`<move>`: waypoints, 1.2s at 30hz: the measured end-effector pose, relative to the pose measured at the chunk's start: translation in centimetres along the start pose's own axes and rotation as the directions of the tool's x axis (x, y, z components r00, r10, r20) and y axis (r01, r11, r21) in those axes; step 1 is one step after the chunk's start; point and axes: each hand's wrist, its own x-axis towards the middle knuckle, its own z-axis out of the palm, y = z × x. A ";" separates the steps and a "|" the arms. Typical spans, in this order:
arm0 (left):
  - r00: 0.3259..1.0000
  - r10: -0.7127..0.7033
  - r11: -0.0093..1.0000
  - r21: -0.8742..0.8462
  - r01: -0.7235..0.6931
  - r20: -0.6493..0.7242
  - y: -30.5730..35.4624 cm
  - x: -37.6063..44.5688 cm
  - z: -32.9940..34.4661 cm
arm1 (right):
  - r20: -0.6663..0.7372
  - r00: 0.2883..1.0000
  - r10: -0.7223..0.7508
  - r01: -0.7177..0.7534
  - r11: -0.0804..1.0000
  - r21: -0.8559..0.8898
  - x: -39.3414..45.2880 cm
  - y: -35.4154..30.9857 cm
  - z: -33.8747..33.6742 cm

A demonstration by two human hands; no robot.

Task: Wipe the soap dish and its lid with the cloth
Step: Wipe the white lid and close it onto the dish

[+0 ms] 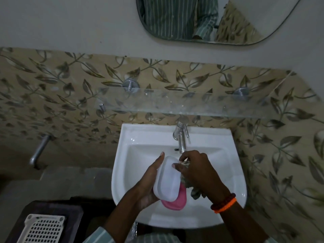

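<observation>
Down at far left, a white plastic grid tray [44, 228] sits on a dark stand, and a metal pipe [39, 150] juts from the leaf-patterned tiles [52, 95]. Moving in over the white washbasin [122, 172], the left hand [150, 183] cradles the white lid [168, 179] from its left side, fingers straight along the edge, palm underneath. Just below the lid, touching it, the pink soap dish [175, 200] peeks out over the bowl. Next, the right hand [196, 171] grips the greyish cloth [194, 192], bunched under its curled fingers, with the thumb pressed on the lid's top face. Behind it stands the chrome tap [181, 137], under a glass shelf [175, 104]. At right, orange and dark bead bracelets [224, 203] circle the wrist.
</observation>
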 end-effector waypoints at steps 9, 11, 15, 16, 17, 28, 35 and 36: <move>0.988 0.130 0.984 -0.115 -0.139 -0.084 0.4 0.3 -1.5 | 0.126 0.991 0.041 -0.109 0.795 0.597 -3.0 0.0 -3.9; 0.979 0.171 0.983 -0.043 -0.177 -0.108 0.6 0.2 -1.4 | 0.089 0.995 -0.045 -0.033 0.690 0.723 -3.9 -0.4 -5.0; 0.981 0.181 0.973 0.158 -0.169 -0.067 0.9 0.0 -0.1 | -0.175 0.935 -0.309 0.354 0.786 0.507 -4.2 -1.7 -4.2; 0.981 0.186 0.965 0.197 -0.174 -0.046 0.9 0.1 0.4 | -0.243 0.884 -0.399 0.462 0.824 0.328 -4.1 -1.8 -3.2; 0.981 0.191 0.961 0.210 -0.181 -0.027 1.0 0.1 0.9 | -0.265 0.832 -0.488 0.535 0.832 0.149 -3.9 -1.7 -2.0; 0.973 0.228 0.923 0.325 -0.206 -0.033 2.3 -1.5 1.7 | -0.045 0.695 -0.717 0.718 0.695 0.024 -7.4 -1.5 1.4; 0.964 0.259 0.902 0.372 -0.220 -0.058 2.4 -2.2 1.8 | 0.069 0.625 -0.778 0.702 0.521 -0.485 -3.9 -1.1 -0.2; 0.964 0.258 0.907 0.361 -0.218 -0.064 2.4 -2.2 2.0 | 0.097 0.631 -0.770 0.707 0.519 -0.480 -4.2 -1.2 0.1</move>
